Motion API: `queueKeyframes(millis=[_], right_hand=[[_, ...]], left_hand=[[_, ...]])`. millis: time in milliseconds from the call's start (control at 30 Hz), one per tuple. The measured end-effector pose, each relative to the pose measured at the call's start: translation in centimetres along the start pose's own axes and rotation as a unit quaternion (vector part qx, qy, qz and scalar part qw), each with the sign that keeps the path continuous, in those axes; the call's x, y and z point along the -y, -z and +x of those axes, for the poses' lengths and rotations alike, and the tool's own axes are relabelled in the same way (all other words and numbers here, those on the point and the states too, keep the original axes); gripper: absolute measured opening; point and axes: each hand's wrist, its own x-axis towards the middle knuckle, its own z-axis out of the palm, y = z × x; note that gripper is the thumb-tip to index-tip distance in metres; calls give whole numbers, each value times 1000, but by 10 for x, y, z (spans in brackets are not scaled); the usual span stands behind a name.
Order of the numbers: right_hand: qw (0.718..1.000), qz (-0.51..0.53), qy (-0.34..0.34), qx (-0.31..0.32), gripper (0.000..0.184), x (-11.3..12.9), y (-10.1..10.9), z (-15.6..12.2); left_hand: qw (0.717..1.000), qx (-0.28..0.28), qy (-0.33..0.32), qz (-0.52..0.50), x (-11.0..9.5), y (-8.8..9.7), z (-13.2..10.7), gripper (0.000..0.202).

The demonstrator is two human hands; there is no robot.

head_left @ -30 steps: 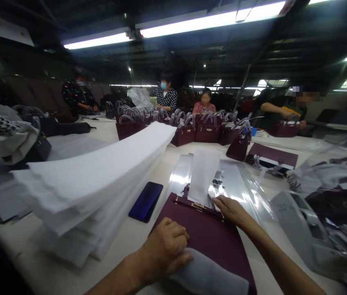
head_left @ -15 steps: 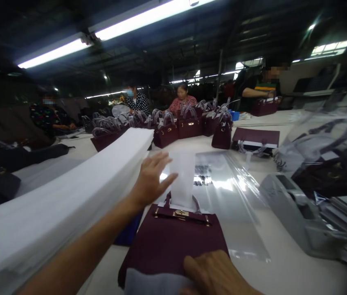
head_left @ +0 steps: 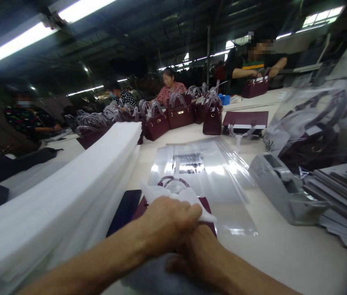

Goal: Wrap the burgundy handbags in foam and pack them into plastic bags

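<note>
A burgundy handbag (head_left: pixel 206 202) lies flat on the table in front of me, its handle (head_left: pixel 173 180) pointing away. My left hand (head_left: pixel 167 223) is over the bag's top, fingers closed on a white paper sheet (head_left: pixel 161 194) crumpled against the handle. My right hand (head_left: pixel 196 250) lies under and behind the left one, on the bag by a grey cloth (head_left: pixel 149 280). Its fingers are covered by my left hand.
A tall stack of white foam sheets (head_left: pixel 69 184) fills the left. A dark phone (head_left: pixel 125 208) lies beside the bag, clear plastic bags (head_left: pixel 204 172) beyond it, a tape dispenser (head_left: pixel 279 186) at right. Upright burgundy handbags (head_left: pixel 178 114) and several seated people are further back.
My left hand has come back from reaching forward and has pulled the upright white sheet down onto the bag's handle. The view has swung left and dipped.
</note>
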Motion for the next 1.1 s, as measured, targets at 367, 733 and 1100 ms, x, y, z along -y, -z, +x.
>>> queueKeyframes(millis=[367,733,1100], right_hand=[[996,45,-17,-71,17,-8,14,-35],[926,273,-97,-242,10,-12,-23,-64],[911,254,-125,-301,9,-20,-32,-54]], left_hand=[[949,-241,197,-41,-48,-71,-66,11],[963,-264,-46,-27,-43,-67,-82,19],[996,-52,-70,-14,-51,-57,-80,31]])
